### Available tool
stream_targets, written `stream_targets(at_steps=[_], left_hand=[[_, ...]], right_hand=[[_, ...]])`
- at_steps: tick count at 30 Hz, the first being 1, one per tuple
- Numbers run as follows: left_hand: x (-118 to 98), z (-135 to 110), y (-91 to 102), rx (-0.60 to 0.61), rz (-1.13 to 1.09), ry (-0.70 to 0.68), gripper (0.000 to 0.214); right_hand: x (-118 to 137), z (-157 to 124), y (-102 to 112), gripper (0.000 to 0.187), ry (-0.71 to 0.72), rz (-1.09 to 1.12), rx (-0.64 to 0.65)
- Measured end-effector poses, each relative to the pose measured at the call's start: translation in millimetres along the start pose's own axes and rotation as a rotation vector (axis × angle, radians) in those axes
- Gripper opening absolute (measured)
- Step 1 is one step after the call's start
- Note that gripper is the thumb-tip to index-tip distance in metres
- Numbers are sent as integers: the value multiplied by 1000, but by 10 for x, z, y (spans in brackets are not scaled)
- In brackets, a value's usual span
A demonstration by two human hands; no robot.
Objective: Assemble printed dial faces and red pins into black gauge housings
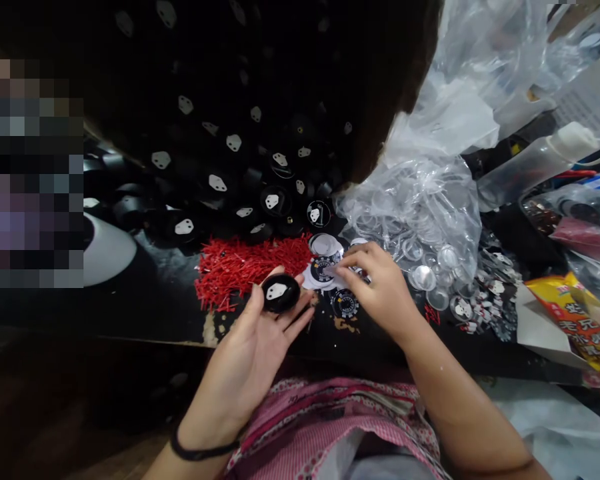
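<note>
LEFT: left hand [260, 333], palm up, fingers cupped around black round housing [281, 293], centre frame | RIGHT: right hand [375, 287] pinches printed dial disc [323, 269] just right of housing, on bench [145, 300] | NEAR: red pins [245, 263] centre left; clear lenses [425, 273] right.

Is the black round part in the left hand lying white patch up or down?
Up: the black round part lies on the open left hand, its white patch facing the camera.
</note>
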State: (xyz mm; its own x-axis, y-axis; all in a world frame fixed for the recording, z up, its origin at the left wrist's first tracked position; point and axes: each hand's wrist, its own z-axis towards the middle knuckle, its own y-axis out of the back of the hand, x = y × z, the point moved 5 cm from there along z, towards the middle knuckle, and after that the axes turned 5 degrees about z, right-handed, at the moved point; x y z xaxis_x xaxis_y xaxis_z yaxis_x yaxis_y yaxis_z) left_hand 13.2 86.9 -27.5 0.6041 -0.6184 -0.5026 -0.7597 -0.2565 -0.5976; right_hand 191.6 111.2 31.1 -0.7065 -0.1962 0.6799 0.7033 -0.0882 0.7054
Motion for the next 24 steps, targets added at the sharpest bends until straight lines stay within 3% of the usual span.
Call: stream_targets(at_steps=[2, 4, 8, 12, 14, 18, 24], left_hand=[[28, 4, -78, -2, -43, 3, 35], [45, -3, -110, -22, -66, -29, 36], [67, -32, -129, 9, -77, -109, 36], [105, -39, -103, 17, -33, -103, 38], [118, -44, -99, 21, 23, -128, 38], [154, -91, -118, 32, 156, -210, 31], [173, -137, -44, 18, 368, -227, 37]], right_hand=[[160, -104, -90, 11, 116, 0, 39], [228, -186, -176, 11, 125, 96, 84], [116, -233, -240, 13, -122, 344, 88], [24, -242, -238, 16, -378, 553, 80], [84, -220, -206, 9, -361, 589, 48], [293, -139, -167, 9, -183, 478, -6], [292, -127, -231, 7, -301, 475, 50]])
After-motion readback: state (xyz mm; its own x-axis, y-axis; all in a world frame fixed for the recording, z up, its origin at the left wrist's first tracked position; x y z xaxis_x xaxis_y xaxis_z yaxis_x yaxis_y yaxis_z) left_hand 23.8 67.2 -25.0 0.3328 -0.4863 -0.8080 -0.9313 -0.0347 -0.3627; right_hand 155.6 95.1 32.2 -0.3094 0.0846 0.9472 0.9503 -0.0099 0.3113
